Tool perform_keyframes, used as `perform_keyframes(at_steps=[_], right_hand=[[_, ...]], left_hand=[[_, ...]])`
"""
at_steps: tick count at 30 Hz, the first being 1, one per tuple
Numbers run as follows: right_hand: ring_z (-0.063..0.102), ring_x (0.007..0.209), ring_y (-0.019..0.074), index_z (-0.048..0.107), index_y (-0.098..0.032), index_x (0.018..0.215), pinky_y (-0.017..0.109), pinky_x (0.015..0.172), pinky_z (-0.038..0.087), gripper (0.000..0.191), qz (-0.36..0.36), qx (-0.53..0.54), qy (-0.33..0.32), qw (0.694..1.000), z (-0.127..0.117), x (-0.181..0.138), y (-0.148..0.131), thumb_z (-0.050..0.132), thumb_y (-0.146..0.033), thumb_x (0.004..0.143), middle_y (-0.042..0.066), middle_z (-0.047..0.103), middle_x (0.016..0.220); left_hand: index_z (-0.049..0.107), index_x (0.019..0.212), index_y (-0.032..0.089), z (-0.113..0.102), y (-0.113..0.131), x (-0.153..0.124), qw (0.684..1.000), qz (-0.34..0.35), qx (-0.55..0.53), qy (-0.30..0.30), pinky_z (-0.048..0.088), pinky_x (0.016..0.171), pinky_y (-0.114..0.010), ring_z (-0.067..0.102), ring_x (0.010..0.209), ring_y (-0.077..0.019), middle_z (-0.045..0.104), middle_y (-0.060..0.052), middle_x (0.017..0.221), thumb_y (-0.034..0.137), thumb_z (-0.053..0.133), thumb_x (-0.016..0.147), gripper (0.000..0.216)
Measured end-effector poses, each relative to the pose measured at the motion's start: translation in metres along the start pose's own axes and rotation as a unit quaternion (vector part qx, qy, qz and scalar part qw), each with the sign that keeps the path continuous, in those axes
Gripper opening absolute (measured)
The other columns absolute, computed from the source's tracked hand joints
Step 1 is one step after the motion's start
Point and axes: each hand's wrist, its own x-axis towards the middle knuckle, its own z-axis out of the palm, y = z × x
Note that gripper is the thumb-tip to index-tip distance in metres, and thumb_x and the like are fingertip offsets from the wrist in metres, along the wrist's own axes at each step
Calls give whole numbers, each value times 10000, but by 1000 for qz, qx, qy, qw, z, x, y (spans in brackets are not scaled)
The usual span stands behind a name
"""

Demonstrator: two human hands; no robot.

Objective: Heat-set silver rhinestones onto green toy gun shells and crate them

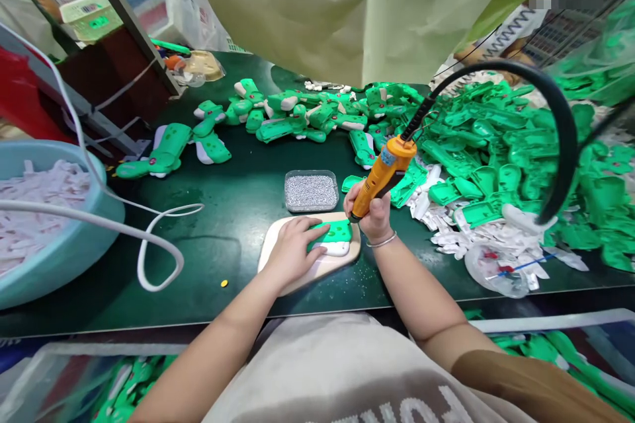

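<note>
In the head view, my right hand is wrapped round an orange electric screwdriver. The tool tilts, with its cord at the top and its tip down by the right end of a green and white plastic toy part. My left hand lies over the left side of that part and grips it against a pale wooden board; the fingers hide some of it. Whether the tip touches a screw cannot be made out. Just behind the board stands a clear tray of small metal screws.
Green toy pieces lie in a row at the back. A heap of green shells and white parts covers the right. On the left are a blue basin of white strips and a looping white cable. The black screwdriver cord arches overhead.
</note>
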Motion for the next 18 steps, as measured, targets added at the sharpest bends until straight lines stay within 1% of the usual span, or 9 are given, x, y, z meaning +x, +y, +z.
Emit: perform_keyframes(at_steps=[5, 8, 11, 13, 18], right_hand=[[450, 358, 112, 566, -219, 712, 247, 346, 344, 638, 17, 0, 6, 1000, -1, 0, 1, 629, -853, 670, -51, 481, 477], [477, 379, 117, 577, -218, 755, 245, 354, 362, 641, 7, 12, 1, 1000, -2, 0, 1, 663, -846, 654, -45, 507, 509], [456, 365, 107, 552, -228, 750, 242, 345, 358, 622, -12, 20, 27, 999, -2, -2, 1, 645, -838, 680, -52, 493, 519], [441, 352, 104, 539, -230, 727, 245, 334, 351, 625, -4, 17, 34, 999, -1, -3, 2, 638, -845, 671, -55, 483, 514], [472, 382, 114, 561, -221, 722, 251, 344, 364, 604, 31, 15, -2, 999, 0, -7, 8, 677, -811, 662, -44, 500, 526]], left_hand=[[702, 1266, 291, -1, -1, 0, 1000, 3, -1, -5, 443, 1053, -503, 551, 1208, -302, 651, -70, 1310, 233, 667, 873, 398], [702, 1269, 280, -3, -1, 0, 1000, 4, 0, -12, 447, 1050, -510, 551, 1209, -310, 652, -79, 1307, 215, 670, 868, 407], [696, 1279, 287, -5, 0, 0, 1000, 4, -2, -11, 446, 1054, -511, 549, 1216, -311, 652, -80, 1309, 208, 664, 874, 413], [690, 1286, 303, -5, 0, 0, 1000, 5, -8, -10, 444, 1060, -509, 547, 1220, -307, 650, -74, 1310, 212, 657, 880, 417], [693, 1280, 301, -5, 0, -1, 1000, 6, -14, -15, 427, 1077, -522, 541, 1216, -308, 644, -76, 1315, 226, 657, 884, 405]])
